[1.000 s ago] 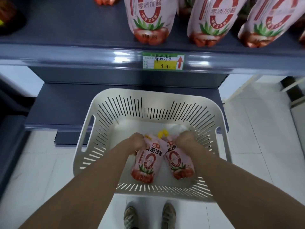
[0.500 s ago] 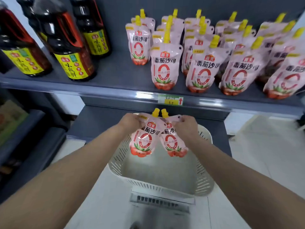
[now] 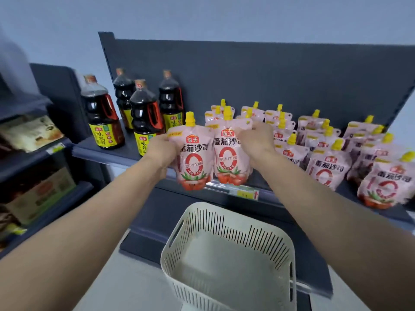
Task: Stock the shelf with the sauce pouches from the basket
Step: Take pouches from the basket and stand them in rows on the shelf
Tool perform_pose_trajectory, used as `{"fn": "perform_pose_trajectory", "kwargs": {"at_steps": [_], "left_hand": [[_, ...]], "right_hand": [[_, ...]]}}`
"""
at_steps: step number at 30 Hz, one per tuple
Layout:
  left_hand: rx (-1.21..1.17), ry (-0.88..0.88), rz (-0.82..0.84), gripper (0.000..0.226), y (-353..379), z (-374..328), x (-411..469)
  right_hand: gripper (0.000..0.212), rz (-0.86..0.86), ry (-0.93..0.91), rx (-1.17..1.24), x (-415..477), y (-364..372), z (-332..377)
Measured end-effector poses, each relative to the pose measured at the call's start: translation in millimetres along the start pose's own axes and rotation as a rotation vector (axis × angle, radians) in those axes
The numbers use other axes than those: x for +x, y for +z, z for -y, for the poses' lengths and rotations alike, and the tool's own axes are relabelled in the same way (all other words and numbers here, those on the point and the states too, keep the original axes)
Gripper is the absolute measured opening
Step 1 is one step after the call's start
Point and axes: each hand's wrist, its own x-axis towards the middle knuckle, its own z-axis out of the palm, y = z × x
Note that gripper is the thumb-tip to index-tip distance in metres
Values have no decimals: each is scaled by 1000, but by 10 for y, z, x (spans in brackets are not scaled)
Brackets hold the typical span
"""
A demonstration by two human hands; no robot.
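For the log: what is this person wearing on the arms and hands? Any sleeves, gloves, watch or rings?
Nothing worn shows. The left forearm and right forearm are bare to the frame edge, no sleeve cuff in view. The left hand and right hand are ungloved; no watch, bracelet or ring is visible, though the fingers are partly hidden.

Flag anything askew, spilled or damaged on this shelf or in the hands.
Nothing stands out. The left hand holds one pink yellow-capped sauce pouch, the right hand a second pouch, both upright and intact. Shelved pouches and dark sauce bottles stand upright; no spill visible.
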Motion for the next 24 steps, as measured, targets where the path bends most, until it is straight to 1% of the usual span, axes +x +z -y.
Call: {"fn": "perform_pose_trajectory", "kwargs": {"at_steps": [3,7,10,13,15,18,19,20,22,23,24], "left_hand": [[-62,19,-32,28,-64,-56,169],[-114,-8,-35,26,-153,-34,518],[-140,-20,-14,20,-230,-17,791],[-152,-36,21,23,-281,5,1076],[-158,-47,38,24,-303,25,1276],[-134,-72,61,17,-297,58,1537],[-123,-80,73,18,-287,71,1608],[-112,-84,86,19,-277,89,1677],[-98,-95,108,18,-249,141,1802],[-93,-103,111,17,-230,168,1851],[-83,-108,109,15,-213,195,1896]], "right_hand": [[7,-25,-2,49,239,185,144],[2,-66,-2,108,564,470,248],[12,-68,-2,133,785,716,303],[3,-67,1,98,1052,969,279],[8,-69,10,51,1237,1115,226],[37,-89,39,-87,1480,1292,79],[40,-93,54,-118,1546,1335,20],[39,-93,67,-120,1626,1378,-46],[29,-88,87,-127,1768,1460,-157],[28,-84,100,-162,1800,1490,-188],[31,-77,121,-216,1820,1502,-230]]}}
